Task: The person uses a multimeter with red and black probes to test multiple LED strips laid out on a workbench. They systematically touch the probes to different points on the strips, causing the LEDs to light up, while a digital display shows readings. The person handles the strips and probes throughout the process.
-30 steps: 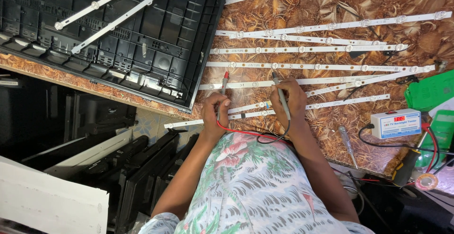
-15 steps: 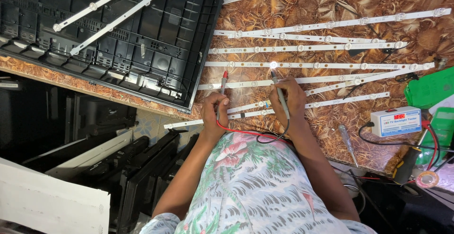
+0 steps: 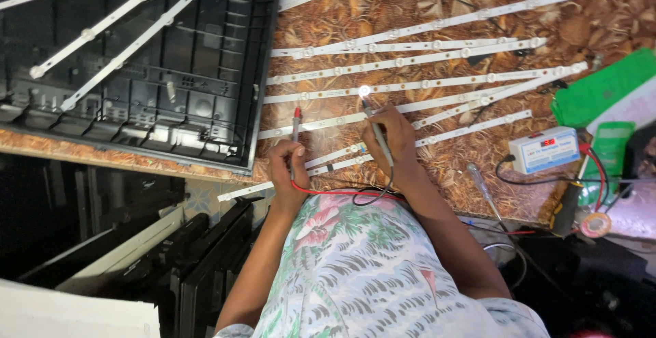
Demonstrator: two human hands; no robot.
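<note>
Probes fill both our fists: left hand [image 3: 287, 164] clamps the red probe [image 3: 296, 123], right hand [image 3: 393, 143] the black probe [image 3: 376, 133], on centre-frame LED strips [image 3: 410, 85]; surface [image 3: 410, 10] above lies roomier.

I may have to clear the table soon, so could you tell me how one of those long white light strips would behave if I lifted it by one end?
The light strip is long, thin and narrow, so it would probably sag or flex and feel light. Its small raised lenses might snag neighbouring strips, which lie close and overlap. Being flat, it seems unlikely to roll.
</note>
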